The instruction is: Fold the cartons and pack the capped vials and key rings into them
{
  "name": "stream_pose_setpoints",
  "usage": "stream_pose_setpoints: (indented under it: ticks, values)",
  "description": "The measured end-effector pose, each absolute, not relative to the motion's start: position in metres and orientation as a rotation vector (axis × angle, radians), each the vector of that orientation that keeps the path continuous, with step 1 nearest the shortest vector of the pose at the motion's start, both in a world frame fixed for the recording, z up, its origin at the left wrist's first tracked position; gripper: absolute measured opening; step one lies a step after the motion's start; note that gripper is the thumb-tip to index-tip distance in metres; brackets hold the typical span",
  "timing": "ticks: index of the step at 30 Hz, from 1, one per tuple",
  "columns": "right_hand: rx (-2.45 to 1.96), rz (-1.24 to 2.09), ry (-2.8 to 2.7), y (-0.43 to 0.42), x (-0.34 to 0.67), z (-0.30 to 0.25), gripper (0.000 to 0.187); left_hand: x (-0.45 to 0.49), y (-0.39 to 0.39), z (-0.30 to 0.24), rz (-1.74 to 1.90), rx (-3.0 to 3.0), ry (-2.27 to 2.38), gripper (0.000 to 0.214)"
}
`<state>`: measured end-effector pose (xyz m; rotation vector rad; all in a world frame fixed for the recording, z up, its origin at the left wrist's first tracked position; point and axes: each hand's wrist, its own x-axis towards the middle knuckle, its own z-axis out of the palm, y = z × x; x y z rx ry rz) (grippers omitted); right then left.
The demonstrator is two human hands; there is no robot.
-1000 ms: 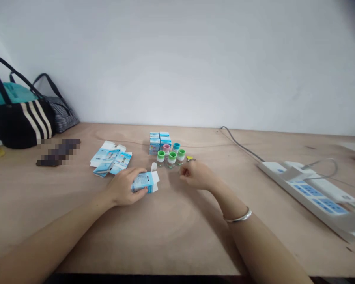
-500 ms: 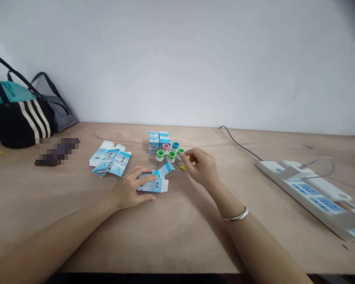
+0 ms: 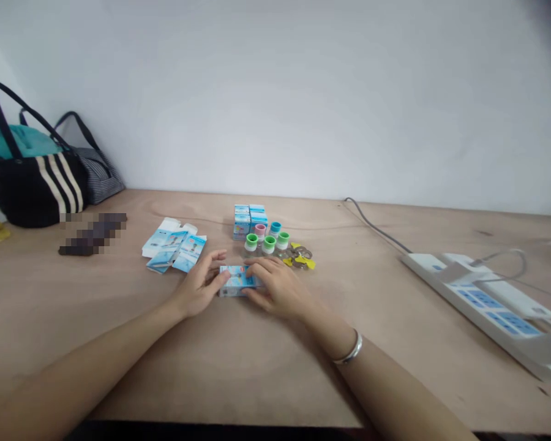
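Head view: left hand (image 3: 197, 286) and right hand (image 3: 278, 288) grasp a small blue-and-white carton (image 3: 239, 280) from either side, fingers curved over it, low on the plywood table (image 3: 275, 367). Just beyond stand green-capped bottles (image 3: 269, 244) and stacked boxes (image 3: 249, 222); flattened cartons (image 3: 174, 253) lie to the left.

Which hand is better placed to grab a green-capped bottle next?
Probably the right hand: it rests on the blue-and-white carton just below the green-capped bottles, while the left hand sits farther away.
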<state>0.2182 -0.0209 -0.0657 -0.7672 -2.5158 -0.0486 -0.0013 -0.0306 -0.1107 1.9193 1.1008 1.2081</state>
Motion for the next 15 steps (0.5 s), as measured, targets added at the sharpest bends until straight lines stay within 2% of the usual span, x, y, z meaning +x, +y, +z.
stream_pose_setpoints:
  ticks: [3, 12, 15]
  values:
    - [-0.816, 0.008, -2.521, -0.023, 0.217, -0.067, 0.017, 0.000, -0.029, -0.109, 1.162, 1.847, 1.123, 0.035]
    - [-0.824, 0.050, -2.529, -0.018, 0.223, -0.068, 0.018, -0.004, -0.020, -0.121, 1.250, 1.887, 1.184, 0.037]
    - [-0.837, -0.013, -2.501, -0.015, 0.227, -0.070, 0.022, -0.006, -0.021, -0.115, 1.278, 2.072, 1.258, 0.039]
